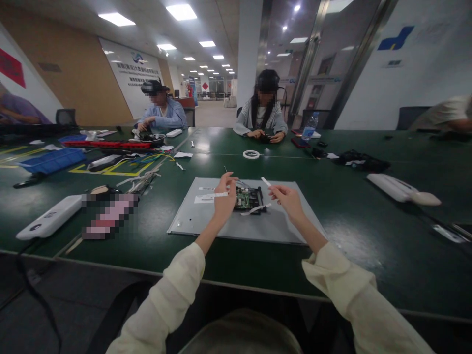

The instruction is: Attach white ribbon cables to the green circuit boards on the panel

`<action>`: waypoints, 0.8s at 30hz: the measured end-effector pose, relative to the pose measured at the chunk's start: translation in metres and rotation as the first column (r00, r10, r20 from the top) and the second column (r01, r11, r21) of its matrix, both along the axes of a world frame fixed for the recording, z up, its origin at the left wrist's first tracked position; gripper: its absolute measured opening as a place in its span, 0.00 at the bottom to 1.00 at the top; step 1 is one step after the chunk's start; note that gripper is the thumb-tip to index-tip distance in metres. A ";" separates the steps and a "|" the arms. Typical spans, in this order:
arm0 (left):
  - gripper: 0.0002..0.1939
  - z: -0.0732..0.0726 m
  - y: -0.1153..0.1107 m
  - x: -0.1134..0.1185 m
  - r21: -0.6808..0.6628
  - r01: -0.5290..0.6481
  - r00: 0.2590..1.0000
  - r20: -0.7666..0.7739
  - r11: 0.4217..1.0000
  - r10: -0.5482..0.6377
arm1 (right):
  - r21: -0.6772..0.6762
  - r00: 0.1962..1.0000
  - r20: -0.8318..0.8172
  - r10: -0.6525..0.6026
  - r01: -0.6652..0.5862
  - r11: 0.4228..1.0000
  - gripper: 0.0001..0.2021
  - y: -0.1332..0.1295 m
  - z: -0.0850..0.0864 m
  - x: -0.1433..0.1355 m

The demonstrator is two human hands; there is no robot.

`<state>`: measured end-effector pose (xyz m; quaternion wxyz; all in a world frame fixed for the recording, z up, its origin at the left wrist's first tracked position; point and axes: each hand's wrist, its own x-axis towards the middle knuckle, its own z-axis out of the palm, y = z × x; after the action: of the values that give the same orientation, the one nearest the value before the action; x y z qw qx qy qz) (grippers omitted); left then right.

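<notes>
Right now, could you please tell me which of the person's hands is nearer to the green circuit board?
Left. The left hand is at the left edge of the green circuit board; the right hand is apart, beyond its right side, holding a white strip.

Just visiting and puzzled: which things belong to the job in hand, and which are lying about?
Seemingly in the job:
green circuit board
white strip pinched by the right hand
grey panel beneath

Apparently lying about:
blue tray
plastic bottle
red bar
</notes>
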<state>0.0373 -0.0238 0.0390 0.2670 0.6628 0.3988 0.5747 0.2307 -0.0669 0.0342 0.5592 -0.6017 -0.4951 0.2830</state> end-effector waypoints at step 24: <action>0.19 -0.026 0.033 0.045 0.050 0.097 0.637 -0.770 0.994 -0.024 | -0.246 0.994 0.090 0.069 -0.045 0.968 0.10 0.032 -0.026 -0.005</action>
<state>0.0825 0.0092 0.0125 0.0625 0.8679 0.4268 0.2464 0.2260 -0.0347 0.0079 0.4479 -0.6644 -0.5006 0.3276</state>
